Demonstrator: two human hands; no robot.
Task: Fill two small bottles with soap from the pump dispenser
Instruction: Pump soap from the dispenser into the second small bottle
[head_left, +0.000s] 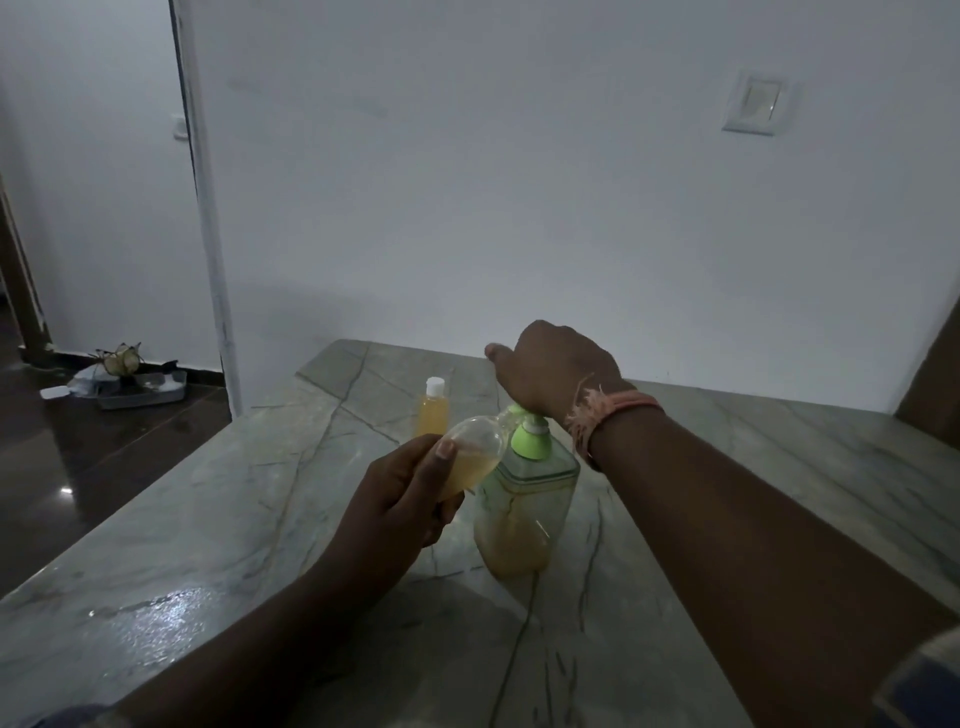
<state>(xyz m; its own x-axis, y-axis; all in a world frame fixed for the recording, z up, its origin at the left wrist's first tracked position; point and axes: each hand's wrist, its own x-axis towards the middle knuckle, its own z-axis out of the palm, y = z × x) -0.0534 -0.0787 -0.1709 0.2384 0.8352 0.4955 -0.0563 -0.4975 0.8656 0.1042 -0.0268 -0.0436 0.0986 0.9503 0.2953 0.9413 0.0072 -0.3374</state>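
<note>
A clear pump dispenser (524, 512) with a green pump head stands mid-table, about a third full of yellow soap. My right hand (553, 366) rests palm down on top of the pump head, fingers hanging over its far side. My left hand (402, 499) holds a small clear bottle (475, 457) tilted on its side, its mouth up against the green spout; yellow soap fills about half of it. A second small bottle (434, 413), full of yellow soap and shut with a white cap, stands upright just behind them.
The grey-green marble table (208, 519) ends at a white wall, its left edge dropping to a dark floor. On that floor near a doorway lies a grey tray (140, 389) of clutter. A brown chair back (932, 384) shows at the far right.
</note>
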